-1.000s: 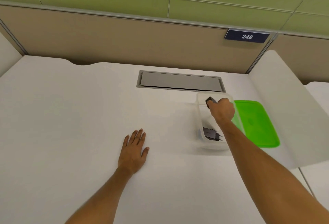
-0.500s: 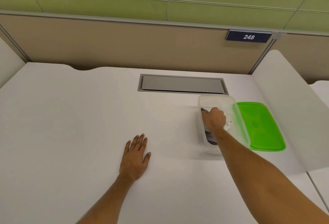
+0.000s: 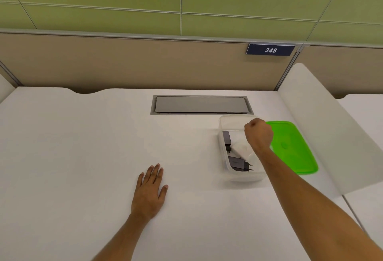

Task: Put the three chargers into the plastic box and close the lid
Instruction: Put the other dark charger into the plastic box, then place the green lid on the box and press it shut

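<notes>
The clear plastic box (image 3: 244, 176) stands open on the white desk, right of centre. Inside it, a dark charger (image 3: 226, 137) lies along the left wall. A second dark charger (image 3: 237, 163) with its plug pins pointing right lies at the near end. A pale shape (image 3: 241, 148) between them may be a white charger; I cannot tell for sure. My right hand (image 3: 259, 134) hovers over the box's far right side, fingers curled, with nothing visible in it. The green lid (image 3: 290, 148) lies flat just right of the box. My left hand (image 3: 150, 192) rests palm down on the desk.
A grey cable hatch (image 3: 201, 104) is set into the desk just behind the box. A white side divider (image 3: 323, 128) rises right of the lid. The beige partition at the back carries a sign reading 248 (image 3: 270, 50).
My right hand lowered a dark charger into the box, let it go and has risen toward the box's far right. My left hand has stayed flat.
</notes>
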Demonstrator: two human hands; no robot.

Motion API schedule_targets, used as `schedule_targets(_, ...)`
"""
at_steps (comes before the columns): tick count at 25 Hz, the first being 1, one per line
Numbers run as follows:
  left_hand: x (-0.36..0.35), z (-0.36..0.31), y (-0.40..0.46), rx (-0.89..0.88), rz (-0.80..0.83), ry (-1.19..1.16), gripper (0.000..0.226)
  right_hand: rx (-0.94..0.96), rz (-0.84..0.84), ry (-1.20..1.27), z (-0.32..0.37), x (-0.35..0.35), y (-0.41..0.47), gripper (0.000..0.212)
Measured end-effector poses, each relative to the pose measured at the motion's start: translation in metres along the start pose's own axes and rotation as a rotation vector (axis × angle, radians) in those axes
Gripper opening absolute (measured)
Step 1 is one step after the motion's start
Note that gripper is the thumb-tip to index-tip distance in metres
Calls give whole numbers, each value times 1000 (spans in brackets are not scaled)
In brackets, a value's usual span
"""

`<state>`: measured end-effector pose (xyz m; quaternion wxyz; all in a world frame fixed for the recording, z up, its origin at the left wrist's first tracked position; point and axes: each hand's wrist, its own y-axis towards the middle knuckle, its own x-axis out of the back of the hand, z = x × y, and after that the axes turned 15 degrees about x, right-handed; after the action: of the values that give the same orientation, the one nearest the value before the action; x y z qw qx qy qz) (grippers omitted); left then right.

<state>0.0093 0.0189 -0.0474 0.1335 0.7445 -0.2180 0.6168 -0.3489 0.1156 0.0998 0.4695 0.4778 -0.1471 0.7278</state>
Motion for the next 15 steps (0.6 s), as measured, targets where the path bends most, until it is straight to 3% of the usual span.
schedule_targets(6, 3, -1, -1, 8, 8, 2, 70, -69, -50, -86, -59, 49, -4, 32)
schedule_targets(15, 3, -2, -1, 11, 50, 24, 73, -98, 289, -165, -156, 46, -54, 41)
